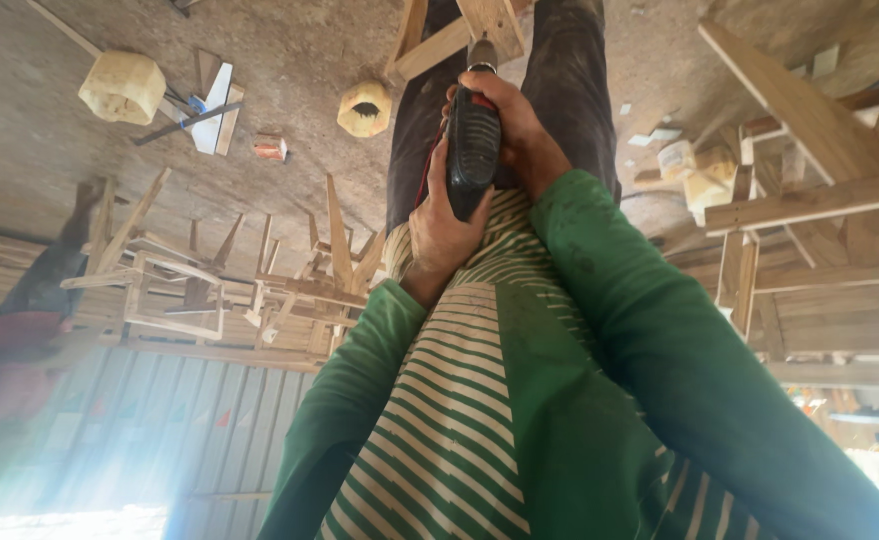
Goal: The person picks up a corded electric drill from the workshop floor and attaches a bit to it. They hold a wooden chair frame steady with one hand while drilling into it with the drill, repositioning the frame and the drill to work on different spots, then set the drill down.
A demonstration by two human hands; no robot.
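Power drill (473,140): black-bodied with a red trim, held nose-down in front of the person's legs, its chuck end meeting a pale wooden frame piece (460,35) on the floor. Right hand (515,125) is closed around the body from the far side, fingers wrapped over the top; left hand (440,225) is closed on the near side and lower end, palm pressed to the casing, so both hands have the tool gripped firmly. Handling, by judgement: a compact, rigid, fairly heavy tool with a hard casing, not fragile, likely to twist in the grip under load; best taken around the body and handle as here, well clear of the turning chuck. Sleeves are green, over a green-and-cream striped shirt (460,400); dark trousers (570,70) show beyond the hands. Surface: a dusty, bare earth or concrete floor (300,60) scattered with offcuts and chips. On it lie a hollow hexagonal wooden block (365,108), a larger pale block (123,87), and a small orange box (271,147). Room: an open workshop with stacked unfinished wooden chair frames (210,280), further timber frames (820,200) on the other side, and a corrugated metal wall (160,430). Another person's limb (55,260) shows at the edge.
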